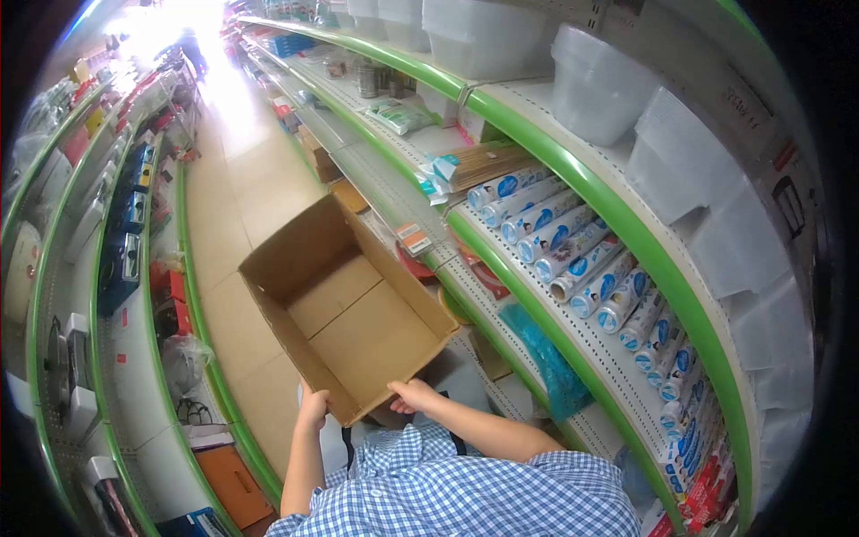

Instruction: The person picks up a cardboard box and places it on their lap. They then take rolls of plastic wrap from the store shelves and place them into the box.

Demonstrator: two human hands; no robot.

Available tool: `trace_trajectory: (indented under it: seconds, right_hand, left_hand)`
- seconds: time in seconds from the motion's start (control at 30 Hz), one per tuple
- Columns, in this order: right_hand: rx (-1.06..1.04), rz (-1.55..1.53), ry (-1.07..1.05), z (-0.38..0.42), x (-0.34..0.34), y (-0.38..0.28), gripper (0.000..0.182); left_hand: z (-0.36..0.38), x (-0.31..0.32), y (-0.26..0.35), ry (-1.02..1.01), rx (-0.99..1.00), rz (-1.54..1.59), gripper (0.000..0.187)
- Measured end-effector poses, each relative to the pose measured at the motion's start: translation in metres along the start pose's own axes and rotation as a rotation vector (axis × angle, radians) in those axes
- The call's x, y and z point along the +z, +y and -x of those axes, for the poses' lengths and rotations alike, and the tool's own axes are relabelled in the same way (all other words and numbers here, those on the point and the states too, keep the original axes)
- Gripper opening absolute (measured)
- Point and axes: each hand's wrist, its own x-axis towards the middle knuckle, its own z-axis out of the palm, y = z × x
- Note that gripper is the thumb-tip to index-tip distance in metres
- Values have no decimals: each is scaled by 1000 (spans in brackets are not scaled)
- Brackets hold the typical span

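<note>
An open-topped cardboard box [367, 336] with nothing inside is tilted in front of my body, in the aisle between the shelves. My left hand [313, 407] grips its near left corner, fingers closed round the edge. At the near side, my right hand [413, 396] pinches the rim with the thumb on the inside. The box's right wall is close to the front edge of the lower shelf on the right.
Green-edged shelves rise on both sides. Printed film rolls [573, 246] lie on the right middle shelf, clear plastic tubs [599, 85] above them. A teal plastic bag [548, 362] hangs over a lower shelf. The tiled aisle floor [228, 201] runs forward.
</note>
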Motion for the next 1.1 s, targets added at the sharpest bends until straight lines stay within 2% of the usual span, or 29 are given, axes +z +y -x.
trace_trajectory:
  seconds: [0.07,0.17,0.27,0.4,0.43,0.53,0.57,0.63,0.73,0.83,0.87,0.93,1.0,1.03,1.1]
  right_hand:
    - [16,0,-2,4,6,13,49]
    - [-2,17,30,15,-4,28,56]
    - [32,5,-36,20,-20,35,53]
    - [-195,-124,-36,44,-31,12,41]
    - [-231,-96,-31,46,-39,7,33]
    - [-467,3,28,62,-62,-15,24]
    - [-537,45,73,60,-75,-14,18]
    - [-611,128,249,83,-96,-32,18]
    - [-703,233,513,113,-137,-52,16]
    - [-782,264,746,134,-175,-61,13]
    - [-771,300,818,147,-184,-68,13]
    - [-759,345,919,158,-192,-69,12]
    - [-760,372,977,165,-200,-64,11]
    - [-835,446,1030,155,-207,-47,9]
    - [-861,495,1008,162,-197,-39,8]
  left_hand:
    - [-4,-13,-19,-37,-30,-13,91]
    - [-5,-3,-37,-40,91,-114,87]
    - [-19,7,-33,-48,140,-166,85]
    - [-32,12,11,-55,-52,-148,83]
    - [-36,15,20,-51,-48,-154,83]
    - [-41,18,34,-40,-45,-179,84]
    - [-42,14,35,-38,-48,-184,85]
    - [-45,3,40,-61,-113,-265,88]
    - [-45,2,44,-55,-70,-317,85]
    - [-63,-4,27,244,494,-626,79]
    - [-61,-2,34,290,588,-712,76]
    - [-20,37,113,381,785,-883,71]
    - [-12,71,161,165,919,-997,63]
    - [-13,91,180,55,985,-1049,59]
    - [-22,139,205,-151,1162,-1078,51]
